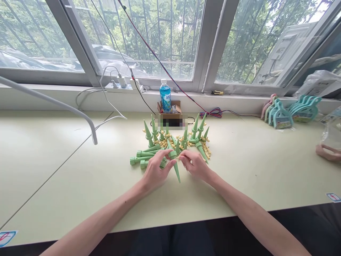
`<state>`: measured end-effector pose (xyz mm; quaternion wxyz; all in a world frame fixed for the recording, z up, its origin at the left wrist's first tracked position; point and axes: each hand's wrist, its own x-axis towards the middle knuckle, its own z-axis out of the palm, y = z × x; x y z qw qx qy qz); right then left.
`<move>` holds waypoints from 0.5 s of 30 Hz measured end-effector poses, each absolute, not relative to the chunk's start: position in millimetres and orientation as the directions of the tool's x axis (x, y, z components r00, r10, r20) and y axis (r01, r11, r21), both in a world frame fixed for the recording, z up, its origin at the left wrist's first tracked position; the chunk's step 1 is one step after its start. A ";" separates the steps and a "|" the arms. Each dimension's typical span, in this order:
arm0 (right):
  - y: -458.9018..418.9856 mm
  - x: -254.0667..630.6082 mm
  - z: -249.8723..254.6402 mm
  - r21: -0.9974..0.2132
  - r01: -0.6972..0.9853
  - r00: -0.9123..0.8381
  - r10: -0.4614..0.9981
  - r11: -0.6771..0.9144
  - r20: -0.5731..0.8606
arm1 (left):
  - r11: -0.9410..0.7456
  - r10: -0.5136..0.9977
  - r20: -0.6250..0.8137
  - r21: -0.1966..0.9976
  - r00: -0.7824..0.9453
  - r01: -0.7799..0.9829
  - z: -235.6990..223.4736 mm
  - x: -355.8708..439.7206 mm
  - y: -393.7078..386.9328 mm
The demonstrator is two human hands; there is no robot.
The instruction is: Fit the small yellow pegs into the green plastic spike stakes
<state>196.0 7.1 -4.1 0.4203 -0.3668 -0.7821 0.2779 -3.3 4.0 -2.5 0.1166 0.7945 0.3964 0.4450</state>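
My left hand (156, 168) holds a green plant watering spike (177, 172) near its wide cap, with the pointed end slanting down toward me. Close beside the cap, my right hand (196, 164) has thumb and forefinger pinched together at a small pale yellow piece, mostly hidden by the fingertips. Beyond both hands, several green spikes (195, 126) stand point up, with yellow valve pieces on some. Loose yellow valves (206, 150) lie heaped around them. To the left, more green spikes (145, 154) lie flat in a pile, partly behind my left hand.
A blue drink bottle (165, 97) stands in a small cardboard box (177, 106) at the back. Coiled red-blue cable (214, 112) lies nearby. Packs of teal hangers (305, 108) sit at back right. Another person's hand (329, 153) rests at the right edge. A white metal bar (66, 103) crosses the left.
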 end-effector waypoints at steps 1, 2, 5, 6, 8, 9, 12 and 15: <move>7.6 196.5 -5.1 -0.743 0.348 -0.383 0.810 0.572 0.445 | -0.666 0.728 0.618 0.532 0.298 0.522 -2.8 -3.4 3.9; 8.0 196.8 -5.9 -0.740 0.356 -0.386 0.811 0.571 0.439 | -0.673 0.722 0.621 0.527 0.306 0.519 -3.1 -3.5 3.7; 8.8 196.9 -7.2 -0.720 0.376 -0.387 0.805 0.583 0.449 | -0.681 0.714 0.628 0.522 0.309 0.513 -3.7 -3.3 2.5; 8.9 196.7 -7.4 -0.714 0.377 -0.387 0.801 0.589 0.457 | -0.680 0.714 0.630 0.523 0.305 0.514 -3.7 -3.1 2.0; 8.9 196.1 -7.6 -0.711 0.376 -0.386 0.798 0.594 0.463 | -0.674 0.718 0.630 0.527 0.295 0.518 -3.7 -2.8 1.0; 8.8 195.9 -7.6 -0.712 0.375 -0.385 0.799 0.593 0.463 | -0.672 0.720 0.630 0.528 0.292 0.519 -3.7 -2.6 0.5; 8.3 195.2 -6.8 -0.716 0.377 -0.379 0.804 0.587 0.459 | -0.662 0.726 0.629 0.532 0.276 0.529 -3.7 -2.0 -0.4; 6.9 194.6 -4.7 -0.715 0.376 -0.370 0.803 0.589 0.467 | -0.643 0.739 0.622 0.537 0.257 0.546 -2.8 -1.0 -0.9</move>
